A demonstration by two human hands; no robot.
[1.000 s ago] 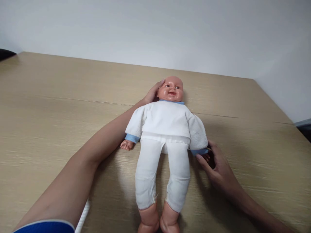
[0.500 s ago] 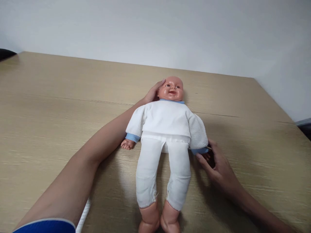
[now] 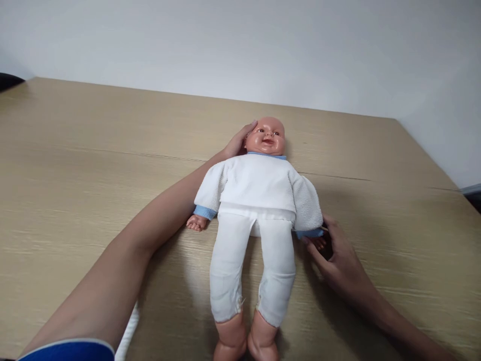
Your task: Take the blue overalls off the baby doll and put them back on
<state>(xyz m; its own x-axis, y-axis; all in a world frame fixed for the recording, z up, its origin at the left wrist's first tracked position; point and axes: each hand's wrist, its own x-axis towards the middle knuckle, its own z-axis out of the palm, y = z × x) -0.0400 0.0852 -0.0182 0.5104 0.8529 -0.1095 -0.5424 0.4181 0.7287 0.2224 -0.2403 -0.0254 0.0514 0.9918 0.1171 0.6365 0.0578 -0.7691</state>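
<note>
A baby doll (image 3: 258,183) lies face up, head away from me, in a white fleecy top with blue collar and cuffs and white leggings. Its bare feet reach the bottom edge of the view. My left hand (image 3: 237,141) cups the side of the doll's head, with most of its fingers hidden behind it. At the doll's lower right, my right hand (image 3: 336,255) curls around the blue cuff and small hand of the doll's arm, thumb on the near side. The doll's other arm rests beside my left forearm.
The wooden table (image 3: 93,195) has a thin seam running across it behind the doll. A pale wall (image 3: 240,50) rises beyond its far edge. Dark objects show in part at the far left (image 3: 9,81) and right edges. A white strip (image 3: 128,333) shows below my left forearm.
</note>
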